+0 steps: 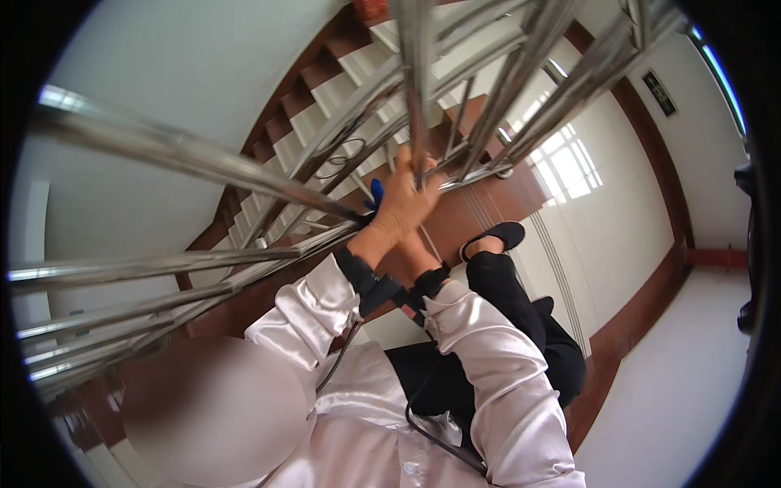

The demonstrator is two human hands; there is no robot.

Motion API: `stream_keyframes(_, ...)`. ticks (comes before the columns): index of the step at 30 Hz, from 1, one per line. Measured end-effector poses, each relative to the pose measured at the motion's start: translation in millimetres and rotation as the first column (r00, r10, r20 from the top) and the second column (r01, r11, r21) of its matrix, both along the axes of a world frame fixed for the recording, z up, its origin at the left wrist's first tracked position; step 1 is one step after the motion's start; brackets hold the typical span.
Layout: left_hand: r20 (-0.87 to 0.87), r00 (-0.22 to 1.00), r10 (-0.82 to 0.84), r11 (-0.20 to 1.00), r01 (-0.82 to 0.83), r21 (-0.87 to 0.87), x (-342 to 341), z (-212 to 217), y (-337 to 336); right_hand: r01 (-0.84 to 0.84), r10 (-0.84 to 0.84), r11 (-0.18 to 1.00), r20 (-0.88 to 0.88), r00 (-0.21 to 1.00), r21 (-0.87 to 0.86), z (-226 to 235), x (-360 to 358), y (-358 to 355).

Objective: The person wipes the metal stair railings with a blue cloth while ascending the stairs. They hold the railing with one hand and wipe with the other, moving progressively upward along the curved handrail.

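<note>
My left hand (pixel 406 198) is closed around the lower part of an upright shiny metal post (pixel 414 85) of a stair railing. Beneath the left wrist, my right hand (pixel 413 250) reaches toward the same railing. Most of it is hidden, and its fingers do not show. A small piece of something blue (pixel 376 190), perhaps cloth, sticks out beside the left hand near the metal rail (pixel 203 163). Whether the right hand holds it cannot be made out. Black straps (pixel 358 272) are around both wrists.
Brown-and-white stairs (pixel 313 122) lie beyond the railing. More metal bars (pixel 122 268) run to the left. A pale tiled floor (pixel 602 228) with brown borders stretches right, where my foot in a black shoe (pixel 508 234) rests. A dark cable (pixel 419 415) hangs by my right sleeve.
</note>
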State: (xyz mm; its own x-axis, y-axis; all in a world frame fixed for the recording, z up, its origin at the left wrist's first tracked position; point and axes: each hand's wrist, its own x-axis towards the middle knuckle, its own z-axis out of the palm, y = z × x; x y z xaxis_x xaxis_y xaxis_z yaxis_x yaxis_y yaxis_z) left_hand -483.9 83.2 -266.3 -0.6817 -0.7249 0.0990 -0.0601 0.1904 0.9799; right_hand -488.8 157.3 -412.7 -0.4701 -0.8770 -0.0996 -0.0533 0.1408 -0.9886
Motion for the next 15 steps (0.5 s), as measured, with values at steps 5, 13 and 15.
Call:
stream_keyframes(5,0.288,0.92,-0.265,0.949,0.303,-0.092,102,47,14,0.016,-0.017,1.0,0.351,0.936,0.007,56,-19,-3)
stream_keyframes(13,0.532,0.8,-0.275,0.961,0.253,0.117,188,51,-20,0.064,-0.066,0.998,-0.406,0.911,-0.017,105,-9,-10)
stream_keyframes(15,0.554,0.797,-0.239,0.97,0.221,0.1,184,44,-23,-0.108,0.084,0.994,-0.653,0.753,0.003,69,-7,-8)
